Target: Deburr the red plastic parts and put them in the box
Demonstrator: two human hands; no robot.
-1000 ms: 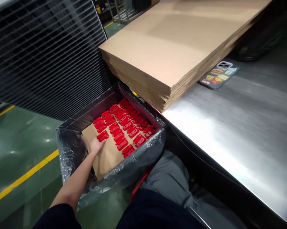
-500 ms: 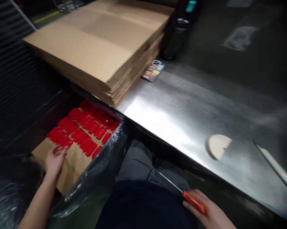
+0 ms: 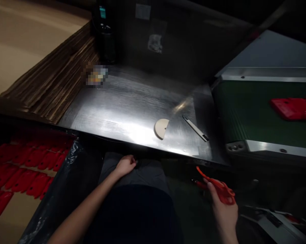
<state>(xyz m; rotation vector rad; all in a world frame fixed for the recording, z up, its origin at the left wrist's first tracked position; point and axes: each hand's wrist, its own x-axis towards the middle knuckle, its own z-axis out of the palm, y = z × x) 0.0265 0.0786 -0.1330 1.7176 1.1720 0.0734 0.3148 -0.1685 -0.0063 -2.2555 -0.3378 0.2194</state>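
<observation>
My left hand (image 3: 126,165) rests over my lap with its fingers curled together; whether anything is between them is hidden. To the right, below the table edge, my right hand (image 3: 223,206) grips a red-orange tool (image 3: 223,191), whose exact shape is hard to make out. A half-round cream piece (image 3: 161,128) lies on the metal table (image 3: 117,105), and a white-handled cutter (image 3: 195,128) lies to its right. Rows of red parts (image 3: 23,179) sit on cardboard in a plastic-lined box (image 3: 51,189) at the left.
A cardboard stack (image 3: 56,64) covers the table's left end, beside a dark bottle-like object (image 3: 107,44). On the right is a green conveyor (image 3: 249,108) bearing red parts (image 3: 292,108). Tools on a tray (image 3: 277,225) show at lower right.
My left hand has moved away from the red parts to my lap. My right hand has turned upward, and a red-orange tool is in it. The view has swung right, bringing the conveyor in.
</observation>
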